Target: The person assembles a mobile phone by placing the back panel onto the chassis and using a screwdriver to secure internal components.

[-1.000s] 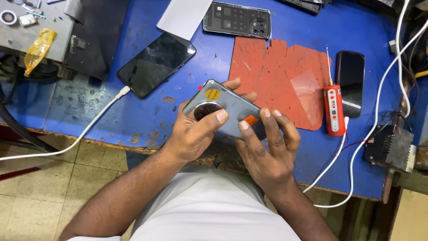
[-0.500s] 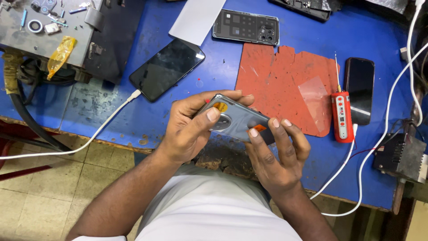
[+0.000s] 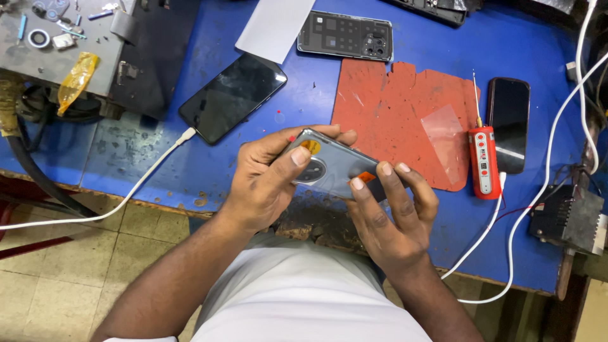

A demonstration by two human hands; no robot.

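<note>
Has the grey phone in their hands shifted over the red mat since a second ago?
Cannot tell. The grey phone sits left of the red mat as before; the head camera moved, so small shifts can't be judged.

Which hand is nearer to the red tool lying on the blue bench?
Right. The right hand grips the grey phone just beside the red tool; the left hand holds the phone's far end, farther off.

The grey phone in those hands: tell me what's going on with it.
A person holds a grey phone, back side up, in both hands above the near edge of a blue workbench. The left hand grips one end with its thumb by the round camera ring; the right hand holds the other end, fingertips by an orange tab. A red mat, a red tool and a charging black phone lie behind.
</note>
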